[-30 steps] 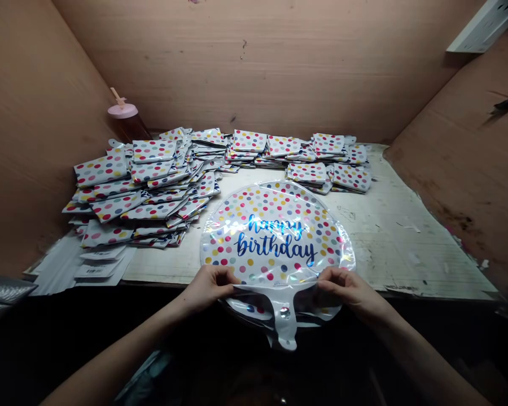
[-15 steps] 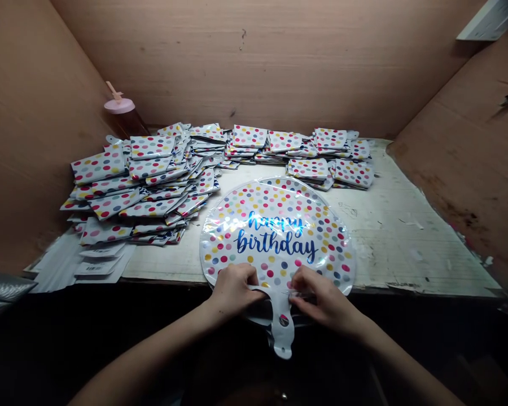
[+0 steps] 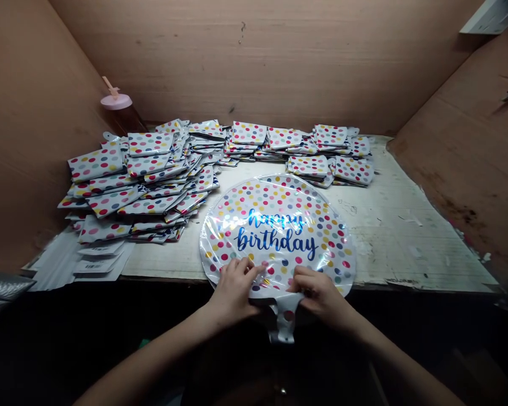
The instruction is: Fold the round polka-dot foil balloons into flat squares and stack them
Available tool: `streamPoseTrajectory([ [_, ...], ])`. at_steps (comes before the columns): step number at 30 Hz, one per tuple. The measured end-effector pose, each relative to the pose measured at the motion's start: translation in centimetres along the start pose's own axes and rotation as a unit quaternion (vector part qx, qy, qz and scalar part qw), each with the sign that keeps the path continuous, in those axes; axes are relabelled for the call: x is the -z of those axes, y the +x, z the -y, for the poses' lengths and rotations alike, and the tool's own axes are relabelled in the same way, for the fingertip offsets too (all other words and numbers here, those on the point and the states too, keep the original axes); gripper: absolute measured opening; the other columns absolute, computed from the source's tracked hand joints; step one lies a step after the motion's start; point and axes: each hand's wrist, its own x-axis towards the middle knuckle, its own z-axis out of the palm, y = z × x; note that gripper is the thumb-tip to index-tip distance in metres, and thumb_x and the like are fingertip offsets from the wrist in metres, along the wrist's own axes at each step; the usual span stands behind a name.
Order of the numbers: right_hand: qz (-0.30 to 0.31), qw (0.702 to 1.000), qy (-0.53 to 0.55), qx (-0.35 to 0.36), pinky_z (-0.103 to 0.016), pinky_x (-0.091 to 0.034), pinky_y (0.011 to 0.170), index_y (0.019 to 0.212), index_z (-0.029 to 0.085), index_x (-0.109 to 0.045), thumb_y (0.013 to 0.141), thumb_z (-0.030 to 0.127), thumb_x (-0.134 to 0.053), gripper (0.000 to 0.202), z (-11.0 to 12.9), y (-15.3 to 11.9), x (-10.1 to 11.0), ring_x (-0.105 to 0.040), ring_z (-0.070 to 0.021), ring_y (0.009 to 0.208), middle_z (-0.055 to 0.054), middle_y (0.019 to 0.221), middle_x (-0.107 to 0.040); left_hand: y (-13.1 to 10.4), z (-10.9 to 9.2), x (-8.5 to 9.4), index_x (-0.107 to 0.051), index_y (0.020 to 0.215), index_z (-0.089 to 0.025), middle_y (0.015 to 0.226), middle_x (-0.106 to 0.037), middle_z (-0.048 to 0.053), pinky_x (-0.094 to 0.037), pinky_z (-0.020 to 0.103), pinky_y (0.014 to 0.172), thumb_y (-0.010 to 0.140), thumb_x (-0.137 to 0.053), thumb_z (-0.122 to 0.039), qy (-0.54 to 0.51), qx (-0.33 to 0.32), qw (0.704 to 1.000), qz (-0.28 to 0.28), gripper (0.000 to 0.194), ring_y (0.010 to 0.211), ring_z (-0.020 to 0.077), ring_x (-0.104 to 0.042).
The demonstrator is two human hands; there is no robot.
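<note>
A flat, round foil balloon (image 3: 275, 225) with coloured dots and blue "happy birthday" lettering lies at the table's front edge. Its lower end and white tail (image 3: 285, 321) hang over that edge. My left hand (image 3: 235, 287) grips the lower left rim, fingers on top and thumb beneath. At the lower right, my right hand (image 3: 322, 293) pinches the foil beside the tail with curled fingers. Between the two hands the lower rim is bent over the edge.
Folded dotted balloons (image 3: 148, 186) are piled at the left, with more stacks (image 3: 248, 135) along the back. White labelled cards (image 3: 99, 265) lie at the front left. A lidded cup with a straw (image 3: 116, 104) stands in the back left corner. Cardboard walls (image 3: 258, 62) surround the table (image 3: 406, 225).
The lower rim and tail have bent, so the tail looks shorter. My left fingers have moved further over the balloon's top, while my right hand has shifted slightly.
</note>
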Motion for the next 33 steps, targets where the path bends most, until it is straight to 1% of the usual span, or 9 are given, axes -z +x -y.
streamPoseTrajectory([
  [3, 0.068, 0.997, 0.035, 0.015, -0.025, -0.047, 0.068, 0.085, 0.018, -0.067, 0.086, 0.018, -0.052, 0.015, 0.1, 0.1, 0.7, -0.058, -0.0145, 0.076, -0.004, 0.084, -0.061, -0.5, 0.4, 0.9, -0.067, 0.105, -0.024, 0.098, -0.063, 0.005, -0.05, 0.033, 0.082, 0.083, -0.063, -0.035, -0.179, -0.048, 0.982, 0.021, 0.025, 0.092, 0.019, -0.059],
  [5, 0.093, 0.994, 0.056, 0.007, -0.027, -0.048, 0.073, 0.094, 0.019, -0.067, 0.088, 0.019, -0.049, 0.018, 0.1, 0.2, 1.0, -0.059, -0.0149, 0.08, -0.005, 0.089, -0.063, -0.8, 0.6, 0.8, -0.065, 0.106, -0.022, 0.094, -0.064, 0.005, -0.052, 0.028, 0.077, 0.088, -0.057, -0.032, -0.206, -0.066, 0.976, -0.01, 0.022, 0.087, 0.0162, -0.061],
  [11, 0.033, 0.984, 0.143, -0.106, -0.024, -0.043, 0.062, 0.067, 0.018, -0.061, 0.075, 0.028, -0.068, 0.015, -0.5, 0.4, 0.9, -0.054, -0.0132, 0.067, 0.001, 0.07, -0.058, -1.4, 0.5, -1.2, -0.064, 0.101, -0.029, 0.103, -0.065, 0.001, -0.038, 0.039, 0.101, 0.085, -0.061, -0.02, 0.065, -0.267, 0.916, -0.293, 0.018, 0.103, 0.0181, -0.056],
  [14, 0.104, 0.963, 0.214, -0.127, -0.024, -0.043, 0.065, 0.072, 0.017, -0.064, 0.077, 0.04, -0.067, 0.024, -0.8, 1.4, 2.4, -0.056, -0.0139, 0.07, 0.001, 0.073, -0.06, -2.1, 0.5, -2.3, -0.065, 0.094, -0.025, 0.1, -0.068, 0.0, -0.036, 0.036, 0.103, 0.086, -0.058, -0.013, 0.1, -0.294, 0.899, -0.309, 0.015, 0.104, 0.0166, -0.055],
  [17, 0.071, 0.959, 0.214, -0.174, -0.024, -0.042, 0.058, 0.08, 0.016, -0.062, 0.083, 0.051, -0.058, 0.036, -1.7, 4.7, 5.0, -0.053, -0.0123, 0.061, 0.001, 0.068, -0.058, -3.3, 0.5, -4.1, -0.064, 0.093, -0.022, 0.103, -0.069, 0.001, -0.038, 0.036, 0.102, 0.084, -0.059, -0.01, 0.117, -0.316, 0.896, -0.289, 0.016, 0.106, 0.0174, -0.056],
  [22, -0.079, 0.973, -0.158, -0.147, -0.026, -0.042, 0.067, 0.084, 0.015, -0.064, 0.093, 0.042, -0.043, 0.036, -4.5, 14.8, 9.0, -0.055, -0.0146, 0.069, -0.002, 0.074, -0.062, -4.1, 0.8, -4.0, -0.057, 0.102, -0.02, 0.102, -0.065, 0.009, -0.052, 0.036, 0.077, 0.085, -0.052, -0.028, 0.032, -0.301, 0.928, -0.218, 0.02, 0.093, 0.022, -0.061],
  [26, -0.102, 0.954, -0.238, -0.152, -0.032, -0.041, 0.081, 0.092, 0.014, -0.065, 0.094, 0.031, -0.045, 0.026, -6.3, 19.8, 9.7, -0.057, -0.0218, 0.089, -0.009, 0.093, -0.067, 0.3, 3.4, 0.8, -0.028, 0.141, -0.019, 0.135, -0.045, 0.018, -0.042, 0.049, 0.098, 0.083, -0.06, -0.039, 0.04, -0.026, 0.929, -0.368, 0.069, 0.124, 0.0315, -0.043],
  [29, -0.154, 0.93, -0.293, -0.161, -0.044, -0.037, 0.092, 0.109, 0.01, -0.06, 0.095, 0.026, -0.044, 0.027, -6.2, 19.6, 8.7, -0.05, -0.031, 0.109, -0.019, 0.116, -0.059, 4.4, 6.1, 3.2, -0.034, 0.142, -0.024, 0.144, -0.039, 0.013, -0.027, 0.053, 0.109, 0.08, -0.064, -0.048, 0.113, -0.018, 0.972, -0.207, 0.073, 0.134, 0.0343, -0.031],
  [33, -0.212, 0.908, -0.356, -0.067, -0.053, -0.029, 0.102, 0.123, 0.013, -0.052, 0.094, 0.028, -0.044, 0.034, -5.5, 14.4, 6.6, -0.04, -0.0342, 0.122, -0.019, 0.13, -0.05, 6.6, 8.2, 2.3, -0.039, 0.142, -0.029, 0.15, -0.035, 0.007, -0.023, 0.055, 0.111, 0.085, -0.05, -0.059, 0.176, -0.07, 0.981, -0.033, 0.065, 0.138, 0.0354, -0.025],
])
